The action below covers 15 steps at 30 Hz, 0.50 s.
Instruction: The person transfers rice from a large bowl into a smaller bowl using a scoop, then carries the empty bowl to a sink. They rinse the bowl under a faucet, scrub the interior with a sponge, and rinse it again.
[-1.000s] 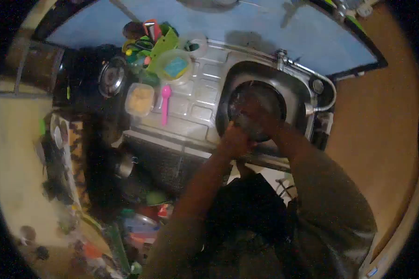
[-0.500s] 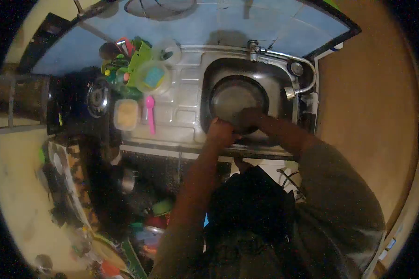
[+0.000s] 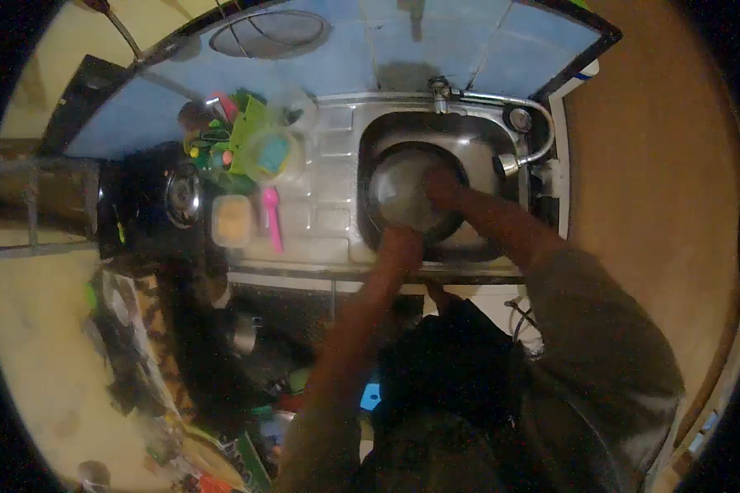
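Two bare hands work at one round dark pan [image 3: 396, 187], which sits inside the sink [image 3: 423, 125], directly under the right fingers and just beyond the left ones. Compared with half a second ago, the right hand [image 3: 445, 189] has shifted from the pan's near right side to a spot farther from the person, over the right half of its inside. The left hand [image 3: 402, 244] has slid slightly along the near rim toward its middle, so the hands stand a little farther apart. That suggests the right hand is covering different parts of the inside while the left steadies the rim, though this is a judgement.

Left fingers rest at the near rim; blur hides whether they pinch it. Right fingers point down into the pan, and whether they grasp anything cannot be told.

Close to the right of the right fingers, the tap spout [image 3: 508, 164] hangs beside the pan, apart from both hands. Well to the left of the left fingers, on the metal counter [image 3: 330, 215], lie a pink spoon [image 3: 273, 220] and a tub [image 3: 233, 222] with pale contents. Beyond those, farther from the fingers, stand a clear bowl [image 3: 259, 168] holding a blue sponge [image 3: 275, 151] and a green basket [image 3: 246, 135].
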Each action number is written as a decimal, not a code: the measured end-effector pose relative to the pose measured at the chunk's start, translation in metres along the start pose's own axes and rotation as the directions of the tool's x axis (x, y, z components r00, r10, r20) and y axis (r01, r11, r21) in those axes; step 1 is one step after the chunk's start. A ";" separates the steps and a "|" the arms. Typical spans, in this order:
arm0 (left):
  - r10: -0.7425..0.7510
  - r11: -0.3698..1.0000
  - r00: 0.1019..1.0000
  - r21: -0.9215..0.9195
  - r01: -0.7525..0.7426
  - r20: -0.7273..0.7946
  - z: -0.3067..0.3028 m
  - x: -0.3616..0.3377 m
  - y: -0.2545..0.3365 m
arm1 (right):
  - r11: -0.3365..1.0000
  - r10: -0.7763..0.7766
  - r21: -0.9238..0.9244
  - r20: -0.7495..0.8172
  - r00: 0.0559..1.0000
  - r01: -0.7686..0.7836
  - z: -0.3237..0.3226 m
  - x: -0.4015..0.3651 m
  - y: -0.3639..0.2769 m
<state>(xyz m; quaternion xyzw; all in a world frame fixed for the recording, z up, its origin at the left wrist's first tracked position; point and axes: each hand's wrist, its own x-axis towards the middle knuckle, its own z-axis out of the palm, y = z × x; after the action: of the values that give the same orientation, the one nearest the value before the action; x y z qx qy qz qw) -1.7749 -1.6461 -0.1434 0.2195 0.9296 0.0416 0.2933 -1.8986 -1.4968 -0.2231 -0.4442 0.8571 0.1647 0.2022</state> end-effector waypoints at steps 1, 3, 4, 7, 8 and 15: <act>0.030 1.000 0.998 -0.006 -0.030 -0.060 0.003 0.001 0.012 | 0.707 0.279 0.706 -0.243 0.929 -0.028 0.004 0.006 -0.007; 0.058 0.998 0.990 -0.006 -0.059 -0.129 0.001 -0.004 0.025 | 0.041 0.612 0.974 -0.201 0.765 0.223 0.011 0.021 -0.015; 0.042 0.993 0.925 -0.085 -0.080 -0.379 -0.005 -0.011 0.030 | 0.166 0.551 0.962 -0.273 0.788 0.218 0.009 0.032 -0.022; 0.041 0.978 0.855 -0.154 -0.140 -0.518 -0.004 -0.010 0.027 | 0.511 0.311 0.830 -0.422 0.852 0.225 0.001 0.061 -0.052; 0.079 0.975 0.901 -0.156 -0.160 -0.427 0.002 -0.009 0.024 | 0.609 0.217 0.757 -0.446 0.868 0.237 -0.001 0.061 -0.061; 0.019 0.961 0.991 -0.272 -0.056 -0.134 -0.030 -0.013 0.029 | 0.826 -0.148 0.523 -0.162 0.976 0.213 -0.035 0.020 -0.047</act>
<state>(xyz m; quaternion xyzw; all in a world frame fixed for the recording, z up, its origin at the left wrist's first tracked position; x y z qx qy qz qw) -1.7705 -1.6240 -0.1059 0.1912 0.9276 0.1899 0.2588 -1.8768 -1.5524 -0.2078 -0.4576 0.8331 -0.1272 0.2835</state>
